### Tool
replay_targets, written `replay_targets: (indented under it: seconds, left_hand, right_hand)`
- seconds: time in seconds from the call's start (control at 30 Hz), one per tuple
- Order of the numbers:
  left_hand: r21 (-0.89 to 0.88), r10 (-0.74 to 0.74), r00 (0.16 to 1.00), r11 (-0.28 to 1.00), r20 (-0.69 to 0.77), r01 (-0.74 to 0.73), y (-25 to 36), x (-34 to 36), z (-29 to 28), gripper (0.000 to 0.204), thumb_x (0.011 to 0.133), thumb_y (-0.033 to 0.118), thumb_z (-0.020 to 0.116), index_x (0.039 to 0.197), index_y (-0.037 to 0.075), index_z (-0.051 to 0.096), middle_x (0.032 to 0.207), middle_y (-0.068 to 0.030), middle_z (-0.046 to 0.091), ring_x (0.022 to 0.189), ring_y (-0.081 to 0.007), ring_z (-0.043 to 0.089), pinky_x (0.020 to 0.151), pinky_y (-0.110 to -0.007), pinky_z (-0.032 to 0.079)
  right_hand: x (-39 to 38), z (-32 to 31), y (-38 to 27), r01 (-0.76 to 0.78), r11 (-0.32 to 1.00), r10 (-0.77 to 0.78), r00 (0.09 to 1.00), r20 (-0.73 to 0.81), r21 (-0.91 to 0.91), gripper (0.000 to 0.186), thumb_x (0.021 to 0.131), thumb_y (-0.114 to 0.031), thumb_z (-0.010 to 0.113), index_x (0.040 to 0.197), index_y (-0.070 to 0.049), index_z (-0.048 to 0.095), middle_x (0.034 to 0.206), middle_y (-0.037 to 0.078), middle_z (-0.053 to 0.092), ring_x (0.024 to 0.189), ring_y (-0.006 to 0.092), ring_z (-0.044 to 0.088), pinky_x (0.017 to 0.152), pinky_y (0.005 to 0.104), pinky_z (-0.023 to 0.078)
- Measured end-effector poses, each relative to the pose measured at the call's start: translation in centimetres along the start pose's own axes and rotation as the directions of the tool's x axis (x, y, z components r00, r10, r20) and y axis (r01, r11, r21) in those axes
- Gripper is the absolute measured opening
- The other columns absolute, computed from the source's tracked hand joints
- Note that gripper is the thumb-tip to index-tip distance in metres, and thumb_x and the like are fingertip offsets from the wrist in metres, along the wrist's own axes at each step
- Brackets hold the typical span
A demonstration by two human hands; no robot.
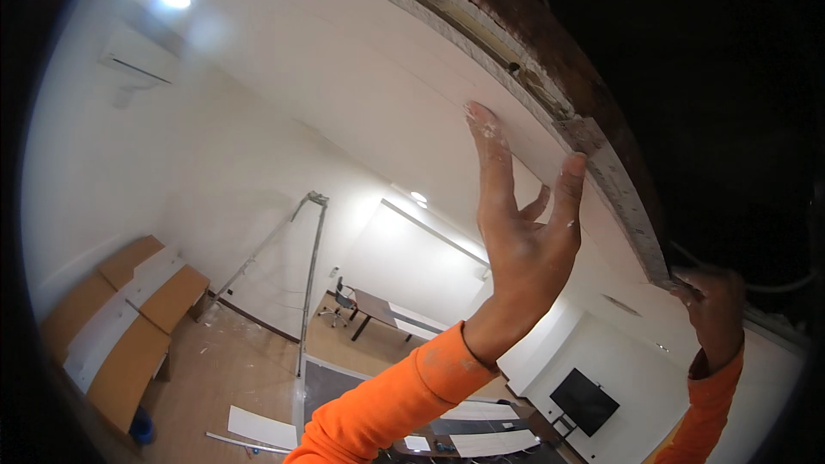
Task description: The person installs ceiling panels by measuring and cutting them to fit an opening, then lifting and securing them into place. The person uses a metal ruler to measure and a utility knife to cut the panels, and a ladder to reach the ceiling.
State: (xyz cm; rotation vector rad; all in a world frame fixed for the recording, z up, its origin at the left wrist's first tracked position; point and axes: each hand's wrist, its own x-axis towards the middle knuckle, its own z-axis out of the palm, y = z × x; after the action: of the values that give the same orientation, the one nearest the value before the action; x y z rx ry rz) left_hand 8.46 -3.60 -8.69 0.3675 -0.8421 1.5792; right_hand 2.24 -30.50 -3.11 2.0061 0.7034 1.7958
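I am looking up at a white ceiling panel point(369, 60) beside a dark opening. A grey metal ceiling track point(614, 185) runs along the panel's edge. My left hand point(520, 215) is raised with fingers spread, its fingertips pressing flat against the panel close to the track. It holds nothing. My right hand point(713, 305) reaches up at the lower right and grips the end of the track where it meets the dark gap. Both arms wear orange sleeves. White dust marks the left fingers.
A wall air conditioner point(137, 60) hangs at upper left. Below stand a ladder point(309, 275), wooden cabinets point(129, 326), a desk with an office chair point(344, 301) and a wall screen point(584, 399). White boards point(262, 425) lie on the floor.
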Motion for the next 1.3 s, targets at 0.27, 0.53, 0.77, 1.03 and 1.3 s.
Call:
replay_targets:
  seconds: [0.27, 0.53, 0.77, 1.03, 1.3]
  left_hand:
    - [0.024, -0.015, 1.000, 1.000, 0.018, 0.015, -0.1, 0.0, 0.2, 0.095, 0.101, 0.029, 0.064, 0.162, 0.003, -0.004, 0.163, -0.0378, 0.006, 0.149, -0.0527, 0.011, 0.119, -0.058, 0.029]
    - [0.037, -0.006, 1.000, 0.999, 0.009, 0.006, -0.4, -0.1, 0.2, 0.095, 0.101, 0.033, 0.063, 0.162, 0.001, -0.002, 0.162, -0.0378, 0.007, 0.148, -0.0534, 0.016, 0.119, -0.058, 0.029]
    - [0.072, 0.009, 1.000, 0.997, -0.003, -0.008, -0.1, 0.0, 0.3, 0.094, 0.100, 0.035, 0.064, 0.162, -0.001, 0.002, 0.163, -0.0372, 0.008, 0.150, -0.0519, 0.016, 0.121, -0.061, 0.023]
    - [0.056, 0.017, 1.000, 0.998, -0.016, -0.016, 0.0, 0.1, 0.3, 0.093, 0.100, 0.033, 0.064, 0.160, -0.006, 0.004, 0.164, -0.0372, 0.007, 0.152, -0.0513, 0.009, 0.121, -0.063, 0.019]
    - [0.039, 0.036, 0.999, 0.999, -0.039, -0.035, 0.2, 0.1, 0.7, 0.094, 0.100, 0.032, 0.065, 0.160, -0.006, 0.004, 0.163, -0.0382, 0.007, 0.151, -0.0529, 0.010, 0.120, -0.064, 0.022]
  right_hand:
    - [-0.2, 0.8, 0.7, -0.075, 0.997, 0.075, 0.997, 0.012, 0.033, 0.031, 0.069, -0.001, 0.087, 0.098, -0.002, 0.077, 0.094, 0.017, 0.076, 0.082, 0.0285, 0.074, 0.076, 0.0367, 0.058]
    - [-0.1, 0.6, 1.0, 0.033, 0.999, -0.033, 0.999, -0.006, -0.005, 0.029, 0.071, -0.001, 0.086, 0.098, 0.000, 0.077, 0.091, 0.018, 0.076, 0.072, 0.0254, 0.073, 0.067, 0.0341, 0.056]
    - [-0.2, 0.7, 1.2, -0.077, 0.997, 0.078, 0.996, 0.042, -0.016, 0.030, 0.071, -0.006, 0.087, 0.100, -0.004, 0.078, 0.096, 0.016, 0.076, 0.081, 0.0295, 0.074, 0.076, 0.0372, 0.058]
    - [-0.2, 0.9, 1.1, -0.056, 0.998, 0.055, 0.998, 0.015, 0.030, 0.030, 0.071, -0.003, 0.087, 0.100, -0.003, 0.078, 0.094, 0.016, 0.076, 0.080, 0.0272, 0.075, 0.074, 0.0360, 0.058]
    - [0.1, 0.4, 1.1, 0.125, 0.992, -0.125, 0.992, -0.027, 0.001, 0.029, 0.075, -0.003, 0.085, 0.103, 0.000, 0.077, 0.089, 0.017, 0.076, 0.068, 0.0210, 0.072, 0.063, 0.0316, 0.057]
